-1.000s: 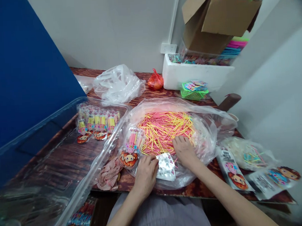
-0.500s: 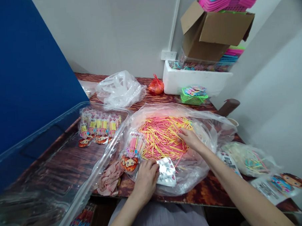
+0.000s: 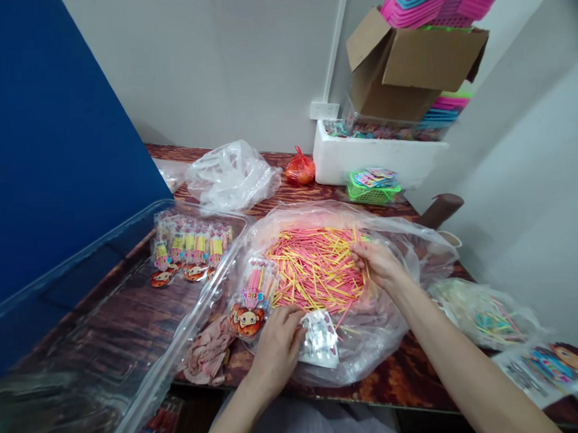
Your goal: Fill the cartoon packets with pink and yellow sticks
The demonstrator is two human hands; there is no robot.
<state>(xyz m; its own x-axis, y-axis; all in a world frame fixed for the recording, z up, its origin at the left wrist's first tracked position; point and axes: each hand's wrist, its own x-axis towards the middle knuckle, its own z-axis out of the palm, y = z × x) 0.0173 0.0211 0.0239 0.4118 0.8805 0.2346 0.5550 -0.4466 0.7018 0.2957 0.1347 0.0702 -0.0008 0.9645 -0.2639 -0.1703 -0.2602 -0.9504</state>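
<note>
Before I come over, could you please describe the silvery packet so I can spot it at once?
On the table, find the wide heap of pink and yellow sticks. At its near edge, by the left hand, is the silvery packet. Its shiny surface sets it apart from the clear packet showing a cartoon face.

R grip (image 3: 381,263) – on pink/ylw sticks (image 3: 315,266)

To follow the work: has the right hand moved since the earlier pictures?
Yes, the right hand moved rightward and forward, nearer the green basket.
</note>
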